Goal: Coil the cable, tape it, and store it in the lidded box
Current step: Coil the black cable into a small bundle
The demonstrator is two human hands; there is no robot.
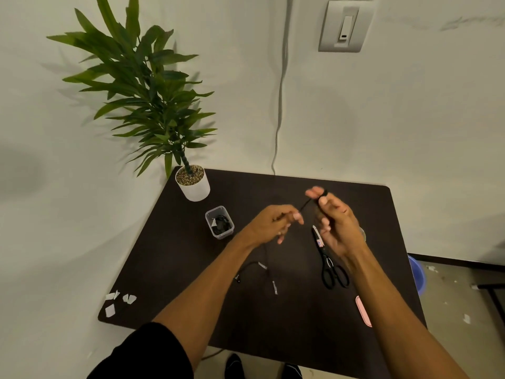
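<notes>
A thin black cable [304, 205] stretches between my two hands above the dark table [191, 269]. My right hand [337, 225] holds one end wound around its raised fingers. My left hand [269, 222] pinches the cable a little lower and to the left. The rest of the cable [252, 265] hangs down and trails on the table, with small white tags on it. A small clear box [219, 221] with no lid on it stands left of my left hand and holds a coiled black cable.
Black-handled scissors [329, 261] lie under my right forearm. A pink flat object [363, 311] sits at the right table edge. White paper scraps [117, 302] lie at the front left corner. A potted plant [192, 181] stands at the back left corner.
</notes>
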